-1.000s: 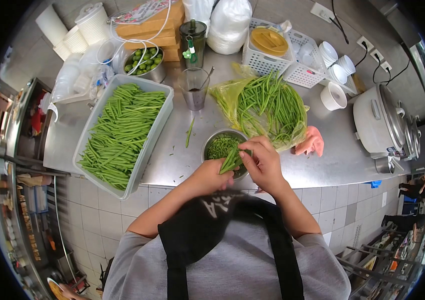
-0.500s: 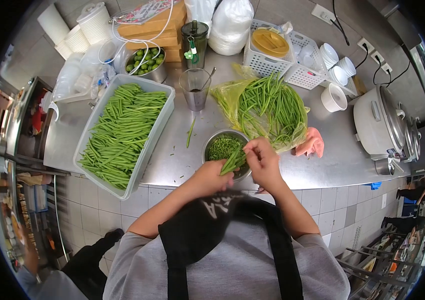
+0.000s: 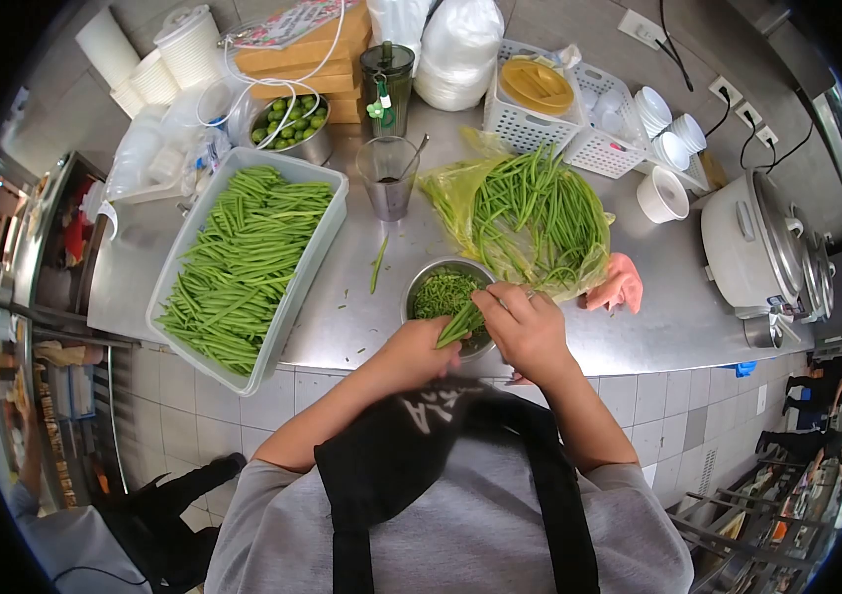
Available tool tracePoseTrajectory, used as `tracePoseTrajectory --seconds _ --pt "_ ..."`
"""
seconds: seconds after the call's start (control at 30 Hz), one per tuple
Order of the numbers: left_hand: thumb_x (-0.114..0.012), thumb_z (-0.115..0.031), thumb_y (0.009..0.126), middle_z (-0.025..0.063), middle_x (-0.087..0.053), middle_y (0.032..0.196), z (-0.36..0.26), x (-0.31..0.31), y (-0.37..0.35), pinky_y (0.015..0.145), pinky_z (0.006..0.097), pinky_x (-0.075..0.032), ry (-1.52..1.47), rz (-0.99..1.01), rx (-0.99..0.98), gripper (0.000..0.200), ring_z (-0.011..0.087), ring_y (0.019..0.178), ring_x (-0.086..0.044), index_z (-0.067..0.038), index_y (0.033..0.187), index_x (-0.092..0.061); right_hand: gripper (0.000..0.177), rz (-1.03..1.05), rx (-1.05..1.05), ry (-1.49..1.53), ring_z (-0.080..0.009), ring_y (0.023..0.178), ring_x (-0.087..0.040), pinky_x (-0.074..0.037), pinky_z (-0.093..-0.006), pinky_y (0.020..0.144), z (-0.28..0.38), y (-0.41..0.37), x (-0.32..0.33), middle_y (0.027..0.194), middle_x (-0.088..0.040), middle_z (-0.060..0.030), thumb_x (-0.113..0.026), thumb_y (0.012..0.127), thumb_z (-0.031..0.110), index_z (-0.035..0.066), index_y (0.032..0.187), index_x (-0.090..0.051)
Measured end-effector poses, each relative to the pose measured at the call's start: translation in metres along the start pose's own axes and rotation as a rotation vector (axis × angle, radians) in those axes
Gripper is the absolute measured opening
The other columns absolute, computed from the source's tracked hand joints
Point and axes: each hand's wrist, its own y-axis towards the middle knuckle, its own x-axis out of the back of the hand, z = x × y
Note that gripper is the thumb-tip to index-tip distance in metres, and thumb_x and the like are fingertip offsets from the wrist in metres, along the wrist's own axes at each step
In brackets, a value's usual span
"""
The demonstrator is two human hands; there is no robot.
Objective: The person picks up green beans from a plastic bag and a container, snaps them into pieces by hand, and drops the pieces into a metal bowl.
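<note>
My left hand (image 3: 421, 350) is closed round a small bunch of green beans (image 3: 458, 325) at the near rim of a metal bowl (image 3: 409, 287). Small cut green pieces (image 3: 444, 293) lie in the bowl. The fingers of my right hand (image 3: 522, 325) are pressed together at the upper ends of the bunch. Long green beans (image 3: 540, 213) spill from a yellow plastic bag (image 3: 447, 198) behind the bowl. On the left, a translucent tub (image 3: 338, 203) holds many green beans (image 3: 247, 262) lying side by side.
A clear cup (image 3: 387, 183) with a spoon stands behind the bowl. Pink cloth or plastic (image 3: 616, 283) lies right of the bag. Farther back are a bowl of green fruits (image 3: 292, 124) and white baskets (image 3: 530, 124). A large cooker (image 3: 742, 223) stands right; another person (image 3: 94, 540) is at lower left.
My right hand has moved slightly left and down onto the bunch, its knuckles turned more upward. My left hand has hardly moved. The person at lower left has shifted rightward.
</note>
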Motion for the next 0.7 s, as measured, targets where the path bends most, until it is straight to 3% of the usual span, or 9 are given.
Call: tracePoseTrajectory --seconds 0.1,0.2,0.4,0.5,0.6,0.7 --pt "-0.052 -0.013 0.087 0.0039 -0.064 0.073 0.0 0.0 0.0 0.054 0.0243 -0.047 0.004 0.007 0.001 0.023 0.0097 0.056 -0.056 -0.001 0.107 -0.057 0.026 -0.114 -0.161 0.328 -0.0212 0.072 -0.058 -0.048 -0.0303 0.059 0.001 -0.004 -0.013 0.088 -0.056 -0.0079 -0.065 0.069 0.002 0.007 0.094 -0.061" --pt "-0.051 -0.013 0.086 0.0048 -0.063 0.071 -0.003 -0.001 0.0 0.054 0.0267 -0.047 -0.012 -0.002 -0.029 0.023 0.0123 0.055 -0.057 -0.001 0.105 -0.057 0.026 -0.079 -0.564 0.801 -0.0225 0.074 -0.059 -0.048 -0.0316 0.06 0.0 -0.006 -0.019 0.087 -0.057 -0.0088 -0.063 0.07 -0.002 0.006 0.095 -0.062" --pt "-0.049 -0.014 0.084 0.0064 -0.063 0.068 -0.003 -0.001 -0.001 0.055 0.0299 -0.047 -0.004 -0.02 -0.041 0.023 0.0164 0.054 -0.059 -0.001 0.102 -0.057 0.028 -0.053 -0.168 0.305 -0.0232 0.072 -0.059 -0.048 -0.0323 0.06 -0.005 -0.001 -0.008 0.088 -0.058 -0.0083 -0.063 0.071 0.0 0.006 0.098 -0.062" --pt "-0.048 -0.014 0.084 0.0063 -0.063 0.068 -0.002 -0.001 -0.001 0.055 0.0298 -0.047 0.0 -0.016 -0.043 0.023 0.0162 0.055 -0.059 -0.001 0.102 -0.057 0.027 0.003 -0.078 0.126 -0.0238 0.072 -0.059 -0.048 -0.0325 0.061 -0.006 0.0 -0.002 0.088 -0.058 -0.0081 -0.063 0.071 0.0 0.005 0.098 -0.061" --pt "-0.048 -0.014 0.084 0.0061 -0.063 0.068 -0.002 -0.001 -0.001 0.055 0.0299 -0.047 -0.009 -0.015 -0.041 0.023 0.0159 0.055 -0.059 -0.001 0.102 -0.057 0.02 -0.037 -0.097 0.132 -0.0225 0.067 -0.058 -0.045 -0.0311 0.056 -0.004 -0.001 -0.005 0.085 -0.059 -0.0086 -0.059 0.077 -0.001 0.004 0.096 -0.061" --pt "-0.049 -0.015 0.084 0.0059 -0.063 0.069 -0.004 -0.002 -0.002 0.054 0.0298 -0.047 -0.025 -0.027 -0.035 0.023 0.0155 0.056 -0.059 -0.001 0.102 -0.057 0.014 -0.157 -0.439 0.626 -0.0168 0.063 -0.054 -0.042 -0.0276 0.055 0.001 -0.006 -0.018 0.082 -0.058 -0.0058 -0.058 0.08 0.0 0.003 0.093 -0.061"
